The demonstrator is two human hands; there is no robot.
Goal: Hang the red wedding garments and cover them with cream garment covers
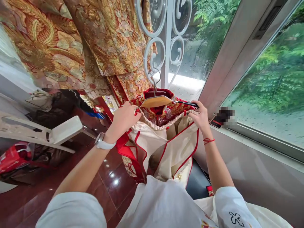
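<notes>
1. Beside the rain-spotted glass window (268, 82), a cream fabric garment with red piping and a gathered waistband (180, 148) hangs open in front of the wearer's white short-sleeved shirt (163, 202).
2. At the waistband's left end, the left hand (124, 122) is closed on the cloth, right by the end of the hanger; some of its fingertips are hidden.
3. At the opposite end, well apart from it, the right hand (199, 117) pinches the waistband together with the black tip of the hanger.
4. Between the hands runs the hanger, with a flat wood-coloured middle and a thin metal hook (158, 101).
5. Just behind the waistband sits a red-and-gold embroidered jacket with an upright collar (181, 109), under the hanger.
6. Around the left wrist is a wristwatch with a white strap (101, 141); around the right, a thin red cord bracelet (208, 140).
7. Beyond the hanger stands a white metal scrollwork frame (167, 47), with large gold-and-red embroidered garments (123, 34) hanging to its left.
8. Along the left side are a white chair (66, 129) and a bright red bag (17, 156), above dark red glossy floor tiles (111, 202).
9. Below the cream garment, toward the right, a smooth black surface (197, 180) shows.
</notes>
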